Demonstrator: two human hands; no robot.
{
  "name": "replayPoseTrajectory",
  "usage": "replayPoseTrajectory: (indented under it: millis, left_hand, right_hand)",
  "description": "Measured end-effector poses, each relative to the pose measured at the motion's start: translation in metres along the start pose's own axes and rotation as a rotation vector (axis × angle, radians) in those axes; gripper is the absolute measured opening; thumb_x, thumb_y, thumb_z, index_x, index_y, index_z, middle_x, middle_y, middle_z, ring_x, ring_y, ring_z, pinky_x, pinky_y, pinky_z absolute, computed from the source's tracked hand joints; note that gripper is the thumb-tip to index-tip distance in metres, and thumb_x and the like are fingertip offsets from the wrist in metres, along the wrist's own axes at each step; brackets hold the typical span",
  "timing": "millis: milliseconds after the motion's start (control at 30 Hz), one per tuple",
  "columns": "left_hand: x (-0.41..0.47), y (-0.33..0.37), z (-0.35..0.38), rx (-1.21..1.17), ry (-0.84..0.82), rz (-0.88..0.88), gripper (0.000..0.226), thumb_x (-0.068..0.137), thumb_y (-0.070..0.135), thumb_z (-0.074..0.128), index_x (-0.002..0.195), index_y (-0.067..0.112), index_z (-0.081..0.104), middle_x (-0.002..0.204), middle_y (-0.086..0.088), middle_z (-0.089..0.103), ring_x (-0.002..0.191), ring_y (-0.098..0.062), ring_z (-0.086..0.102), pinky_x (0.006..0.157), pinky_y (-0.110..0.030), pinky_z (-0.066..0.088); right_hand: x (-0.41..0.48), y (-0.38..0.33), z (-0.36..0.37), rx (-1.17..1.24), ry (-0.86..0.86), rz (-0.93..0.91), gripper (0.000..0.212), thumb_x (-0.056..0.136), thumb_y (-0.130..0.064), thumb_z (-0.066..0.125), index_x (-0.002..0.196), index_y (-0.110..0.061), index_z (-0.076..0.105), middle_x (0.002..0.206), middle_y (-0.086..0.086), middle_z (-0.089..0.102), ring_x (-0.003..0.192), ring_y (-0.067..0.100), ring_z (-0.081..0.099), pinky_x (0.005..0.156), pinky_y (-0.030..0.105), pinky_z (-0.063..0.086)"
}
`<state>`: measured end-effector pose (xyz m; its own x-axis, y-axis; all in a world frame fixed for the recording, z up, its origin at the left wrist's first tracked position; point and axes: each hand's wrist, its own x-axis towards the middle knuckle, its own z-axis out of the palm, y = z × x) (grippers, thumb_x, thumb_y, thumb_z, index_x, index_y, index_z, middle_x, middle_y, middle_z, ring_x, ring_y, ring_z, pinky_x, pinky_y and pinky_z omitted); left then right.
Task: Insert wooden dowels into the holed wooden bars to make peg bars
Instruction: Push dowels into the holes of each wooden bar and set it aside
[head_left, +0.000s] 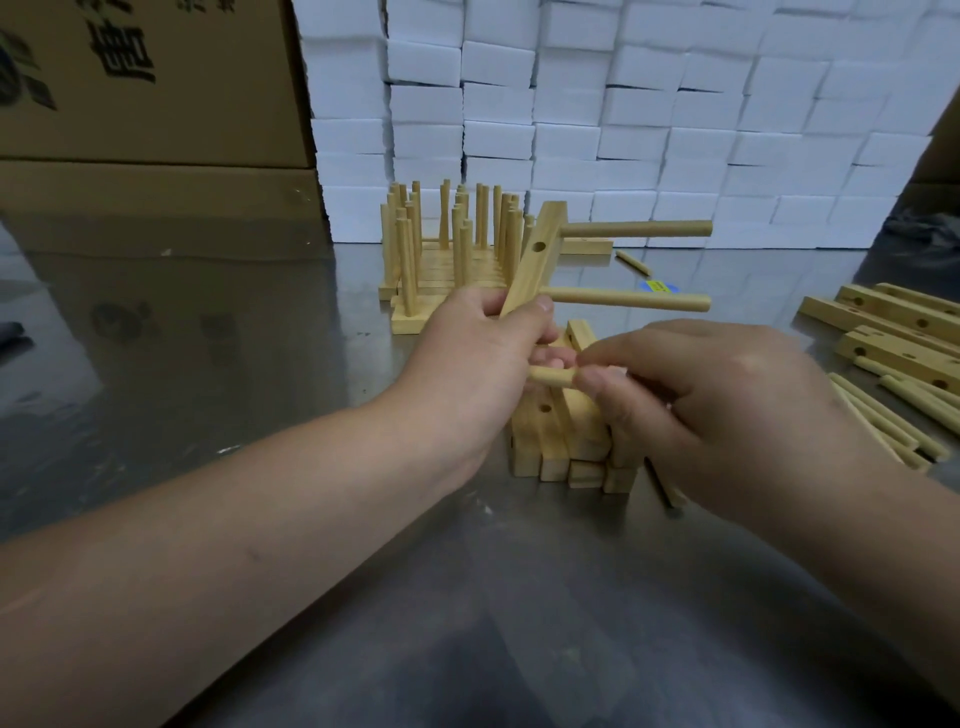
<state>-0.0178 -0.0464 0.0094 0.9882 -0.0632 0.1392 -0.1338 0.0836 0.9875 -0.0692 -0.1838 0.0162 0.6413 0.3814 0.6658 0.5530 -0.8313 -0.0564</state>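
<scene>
Counter (218, 332) of reflective metal carries the work. The left hand (483, 358) grips the lower end of a holed wooden bar (535, 260) and holds it tilted up off the counter. Two inserted dowels (634, 228) stick out sideways to the bar's right, and an open hole shows between them. Just below the bar's gripped end, the right hand (717, 405) pinches a loose dowel (550, 375) between thumb and fingers, and its free end reaches the left hand's fingers. Under the bar, a stack of bare bars (561, 447) lies on the counter. Behind the bar stand finished peg bars (447, 249), their dowels upright. Well to the bar's right lie spare holed bars (893, 322) and a heap of dowels (893, 421). Farther behind the bar rises a wall of white foam blocks (623, 104), and to the bar's far left are cardboard boxes (156, 104).
</scene>
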Motion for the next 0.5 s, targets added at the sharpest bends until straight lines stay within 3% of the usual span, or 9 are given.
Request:
replayPoseTrajectory:
  millis: [133, 300, 433, 500]
  left_hand:
    - [0.013, 0.004, -0.011, 0.054, 0.121, 0.040, 0.010, 0.090, 0.019, 0.056, 0.082, 0.016, 0.061, 0.080, -0.001, 0.067, 0.070, -0.014, 0.068, 0.069, -0.027, 0.052]
    - [0.036, 0.020, -0.034, 0.087, 0.364, 0.057, 0.016, 0.085, 0.022, 0.057, 0.071, 0.019, 0.061, 0.066, 0.000, 0.049, 0.066, -0.018, 0.044, 0.059, -0.029, 0.033]
    - [0.052, 0.030, -0.057, 0.024, 0.493, -0.009, 0.016, 0.080, 0.025, 0.057, 0.066, 0.017, 0.056, 0.073, -0.003, 0.045, 0.067, -0.019, 0.043, 0.061, -0.029, 0.035]
    - [0.061, 0.031, -0.067, 0.025, 0.560, -0.059, 0.018, 0.081, 0.023, 0.055, 0.064, 0.018, 0.053, 0.067, 0.001, 0.044, 0.055, -0.015, 0.043, 0.049, -0.021, 0.033]
  right_hand:
    - [-0.003, 0.009, -0.004, 0.018, 0.210, 0.053, 0.041, 0.091, -0.030, 0.034, 0.081, -0.008, 0.067, 0.062, 0.005, 0.062, 0.056, 0.024, 0.056, 0.050, 0.031, 0.045]
    - [-0.007, 0.020, -0.005, 0.029, 0.292, 0.091, 0.044, 0.092, -0.028, 0.034, 0.075, -0.001, 0.064, 0.057, 0.009, 0.056, 0.051, 0.026, 0.053, 0.047, 0.033, 0.045]
    - [-0.008, 0.025, -0.004, 0.038, 0.334, 0.112, 0.044, 0.092, -0.028, 0.036, 0.072, 0.000, 0.064, 0.053, 0.011, 0.054, 0.050, 0.029, 0.052, 0.049, 0.031, 0.044]
    - [-0.008, 0.026, -0.003, 0.049, 0.323, 0.126, 0.045, 0.091, -0.030, 0.036, 0.071, 0.000, 0.064, 0.052, 0.012, 0.054, 0.049, 0.030, 0.053, 0.049, 0.033, 0.046]
